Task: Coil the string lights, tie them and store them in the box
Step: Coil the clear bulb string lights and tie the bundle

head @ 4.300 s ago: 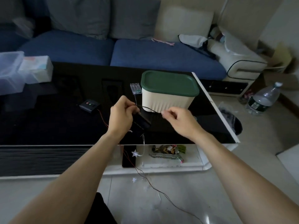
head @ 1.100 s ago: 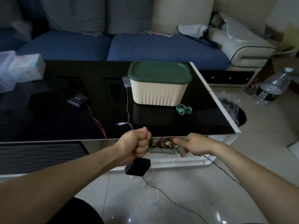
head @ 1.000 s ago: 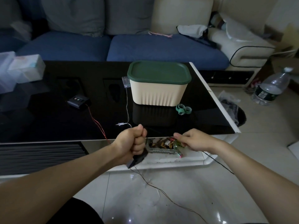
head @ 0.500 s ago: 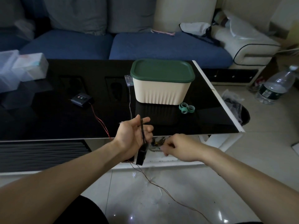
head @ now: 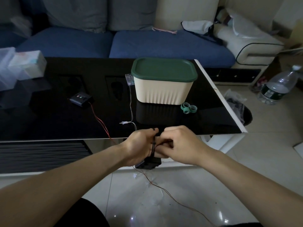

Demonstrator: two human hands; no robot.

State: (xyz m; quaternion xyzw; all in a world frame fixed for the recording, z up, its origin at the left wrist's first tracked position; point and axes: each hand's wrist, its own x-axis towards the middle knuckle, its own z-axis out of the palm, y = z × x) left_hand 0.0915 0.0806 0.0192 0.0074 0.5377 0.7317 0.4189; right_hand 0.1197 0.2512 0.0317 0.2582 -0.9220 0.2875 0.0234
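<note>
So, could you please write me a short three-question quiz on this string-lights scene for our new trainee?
1. True or false: the green lid is on the cream box.
2. The green rings lie: A) on the sofa, B) on the table right of the box, C) inside the box.
3. What does the left hand hold?

Key: 1 true. 2 B. 3 A dark wire wound round it, with a black pack hanging below; the right hand works at the wire.
</note>
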